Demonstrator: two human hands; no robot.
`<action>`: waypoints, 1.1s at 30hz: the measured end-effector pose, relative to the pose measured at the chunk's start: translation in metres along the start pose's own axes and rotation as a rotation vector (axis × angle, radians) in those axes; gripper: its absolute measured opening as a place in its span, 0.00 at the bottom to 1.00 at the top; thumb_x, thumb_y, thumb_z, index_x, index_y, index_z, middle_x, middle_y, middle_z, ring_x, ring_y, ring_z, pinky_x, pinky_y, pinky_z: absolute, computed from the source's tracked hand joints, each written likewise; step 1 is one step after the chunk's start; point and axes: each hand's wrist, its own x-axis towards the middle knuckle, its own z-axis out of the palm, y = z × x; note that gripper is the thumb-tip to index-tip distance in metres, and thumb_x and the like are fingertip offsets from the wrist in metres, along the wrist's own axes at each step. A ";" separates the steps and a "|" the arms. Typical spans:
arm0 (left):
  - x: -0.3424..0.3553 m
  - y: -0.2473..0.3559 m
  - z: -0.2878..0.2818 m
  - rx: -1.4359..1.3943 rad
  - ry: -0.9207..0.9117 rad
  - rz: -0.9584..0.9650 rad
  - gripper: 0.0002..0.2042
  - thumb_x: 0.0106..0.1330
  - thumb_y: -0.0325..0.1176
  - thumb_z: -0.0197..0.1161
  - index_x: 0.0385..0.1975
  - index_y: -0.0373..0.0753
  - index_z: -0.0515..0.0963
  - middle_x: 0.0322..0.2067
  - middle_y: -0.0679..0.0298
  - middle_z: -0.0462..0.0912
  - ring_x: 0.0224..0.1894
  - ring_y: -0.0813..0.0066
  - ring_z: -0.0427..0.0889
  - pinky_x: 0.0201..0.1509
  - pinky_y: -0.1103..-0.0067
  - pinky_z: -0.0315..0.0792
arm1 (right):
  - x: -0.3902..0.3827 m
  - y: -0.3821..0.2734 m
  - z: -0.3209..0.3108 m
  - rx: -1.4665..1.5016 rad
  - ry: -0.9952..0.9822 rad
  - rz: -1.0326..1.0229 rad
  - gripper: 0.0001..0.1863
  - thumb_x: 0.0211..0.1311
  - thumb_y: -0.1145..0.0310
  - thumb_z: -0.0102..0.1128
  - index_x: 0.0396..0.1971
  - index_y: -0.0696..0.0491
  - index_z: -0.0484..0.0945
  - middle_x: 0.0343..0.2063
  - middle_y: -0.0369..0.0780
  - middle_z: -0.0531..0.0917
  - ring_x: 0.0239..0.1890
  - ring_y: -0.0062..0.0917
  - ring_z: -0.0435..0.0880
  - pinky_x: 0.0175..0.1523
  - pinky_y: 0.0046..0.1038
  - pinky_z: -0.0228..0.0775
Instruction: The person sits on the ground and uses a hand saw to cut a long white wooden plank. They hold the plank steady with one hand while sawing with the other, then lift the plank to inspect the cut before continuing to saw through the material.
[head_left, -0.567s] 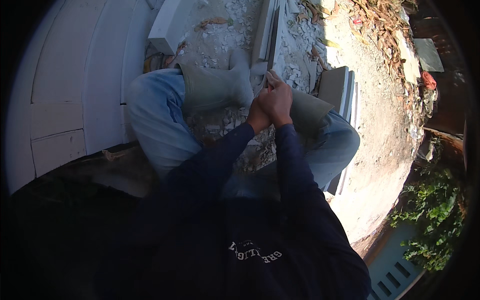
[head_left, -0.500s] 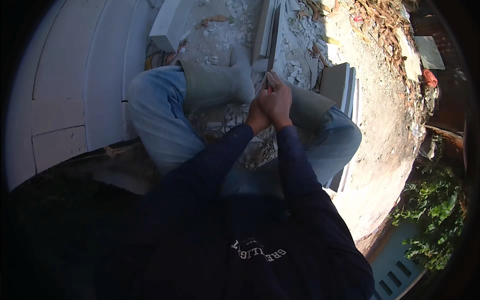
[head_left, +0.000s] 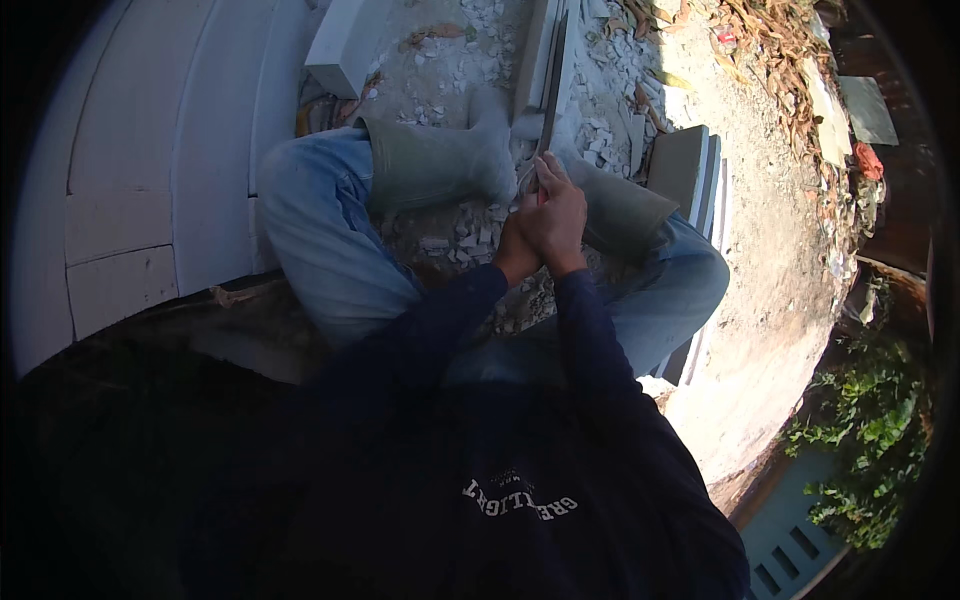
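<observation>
The person sits on rubble-strewn ground with knees bent apart, wearing blue jeans, grey rubber boots and a dark blue long-sleeved top. Both hands meet in front of the body, between the knees. The right hand [head_left: 556, 212] is closed around the near end of a long, thin dark tool [head_left: 553, 80], perhaps a saw or a blade, which runs straight away from the hands. The left hand [head_left: 514, 246] sits just beside and partly under the right one, pressed against it; whether it also grips the tool cannot be told, since the right hand covers it.

The tool lies along the edge of a long pale grey stone slab [head_left: 536, 55] that stretches ahead of the hands. White stone chips [head_left: 440, 50] litter the ground around and beyond the hands. A white block [head_left: 345, 45] stands ahead to the left, and a stack of flat grey slabs [head_left: 690, 170] lies just to the right of the right hand, beside the knee. Large white curved panels [head_left: 170, 150] fill the far left.
</observation>
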 end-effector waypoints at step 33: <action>-0.070 -0.011 -0.013 -0.019 -0.084 -0.003 0.26 0.65 0.41 0.69 0.58 0.34 0.69 0.47 0.44 0.84 0.53 0.44 0.84 0.52 0.62 0.78 | -0.076 -0.018 -0.002 0.120 -0.025 0.037 0.21 0.57 0.74 0.60 0.52 0.57 0.86 0.61 0.52 0.80 0.58 0.45 0.83 0.64 0.37 0.74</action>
